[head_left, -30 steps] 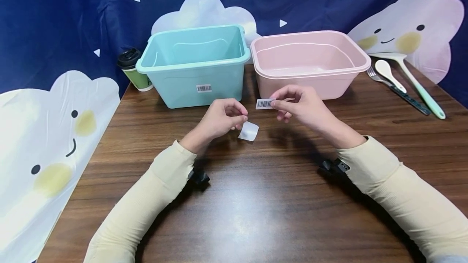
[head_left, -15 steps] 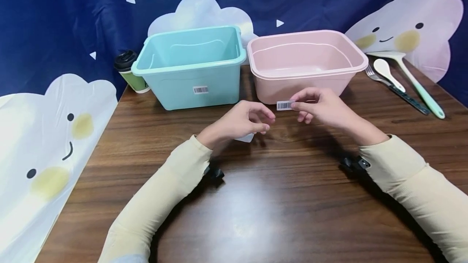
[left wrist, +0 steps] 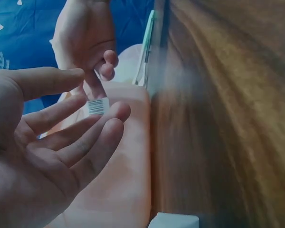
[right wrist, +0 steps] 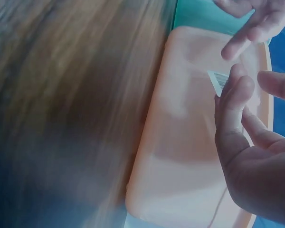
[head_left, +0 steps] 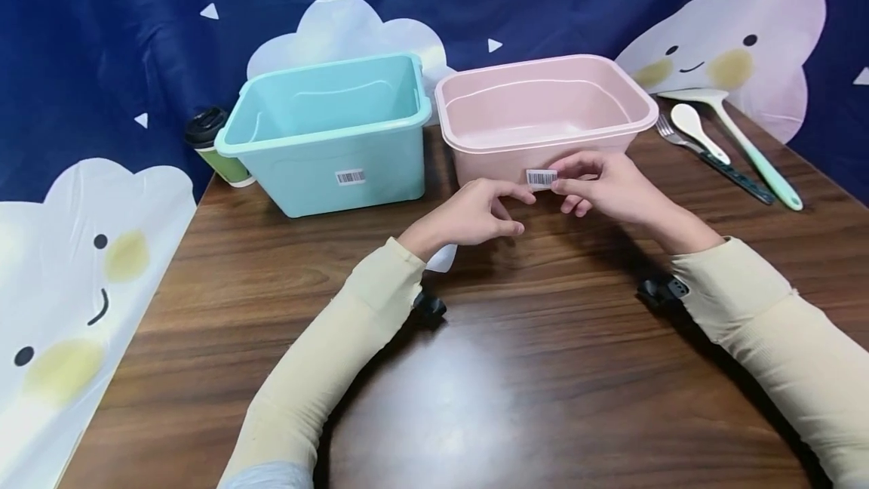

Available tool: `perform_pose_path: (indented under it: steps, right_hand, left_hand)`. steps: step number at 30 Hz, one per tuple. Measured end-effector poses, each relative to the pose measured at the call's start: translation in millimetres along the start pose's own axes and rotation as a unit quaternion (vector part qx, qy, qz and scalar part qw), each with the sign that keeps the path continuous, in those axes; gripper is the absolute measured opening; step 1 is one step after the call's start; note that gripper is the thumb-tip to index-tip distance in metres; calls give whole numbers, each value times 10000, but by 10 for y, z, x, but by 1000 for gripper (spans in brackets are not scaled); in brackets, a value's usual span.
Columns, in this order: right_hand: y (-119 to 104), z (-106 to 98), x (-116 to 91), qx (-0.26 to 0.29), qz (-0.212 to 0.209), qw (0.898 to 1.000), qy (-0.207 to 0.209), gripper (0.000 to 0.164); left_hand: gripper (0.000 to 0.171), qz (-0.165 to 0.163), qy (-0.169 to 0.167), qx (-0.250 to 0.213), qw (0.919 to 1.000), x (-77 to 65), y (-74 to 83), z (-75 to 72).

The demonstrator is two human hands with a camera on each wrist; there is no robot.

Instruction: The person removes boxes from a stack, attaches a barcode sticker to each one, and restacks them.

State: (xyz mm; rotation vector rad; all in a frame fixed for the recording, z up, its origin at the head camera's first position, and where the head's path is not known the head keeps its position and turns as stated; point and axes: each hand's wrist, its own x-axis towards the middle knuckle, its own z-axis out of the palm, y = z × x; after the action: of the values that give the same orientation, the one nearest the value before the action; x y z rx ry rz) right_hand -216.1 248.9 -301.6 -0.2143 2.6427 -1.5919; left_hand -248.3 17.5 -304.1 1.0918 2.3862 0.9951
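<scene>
A small white barcode sticker (head_left: 541, 178) is at the front wall of the pink basin (head_left: 489, 166), pinched at its right end by my right hand (head_left: 614, 189). Just left of it, my left hand (head_left: 478, 211) holds nothing, its index finger stretched toward the sticker and thumb apart. In the left wrist view, the sticker (left wrist: 98, 106) shows beyond the left fingers, its bars facing me. From the right wrist, the sticker (right wrist: 218, 83) appears edge-on at the right fingertips. A piece of white paper (head_left: 443, 258) lies on the table, partly hidden by my left wrist.
Left of the pink basin stands a turquoise bin (head_left: 380, 179) bearing a similar barcode sticker (head_left: 350, 177). A lidded green cup (head_left: 227, 164) is beside it. At right lie a fork (head_left: 679, 136), a white spoon (head_left: 699, 134) and a green-handled utensil (head_left: 753, 146).
My right hand has carried the sticker right and up to the pink basin's front wall. My left hand has moved right, away from the white paper, its fingers opening out.
</scene>
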Motion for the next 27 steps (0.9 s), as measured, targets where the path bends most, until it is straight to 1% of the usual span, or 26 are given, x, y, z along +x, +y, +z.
perform_pose_path:
  steps: [5, 9, 15, 20, 23, 27]
  right_hand:
    - [9, 43, 14, 100, -74, 9999, -31, 36]
    - [14, 46, 6, 87, -79, 9999, -31, 38]
    - [19, 10, -3, 100, -129, 9999, 56, 38]
    - [27, 0, -1, 199, -134, 9997, 39, 38]
    - [26, 1, 1, 271, -136, 9995, -25, 39]
    - [24, -1, 6, 344, -147, 9991, -177, 41]
  left_hand:
    - [43, -98, 141, -271, 9995, 39, -26, -10]
    - [44, -95, 197, -422, 9989, 68, -47, -3]
    - [52, -31, 84, -693, 9976, 123, -56, 23]
    - [58, -9, -45, -755, 9971, 142, -44, 37]
    - [56, -91, -51, -824, 9965, 143, -47, 37]
    - [46, -194, -34, -866, 9960, 140, -57, 38]
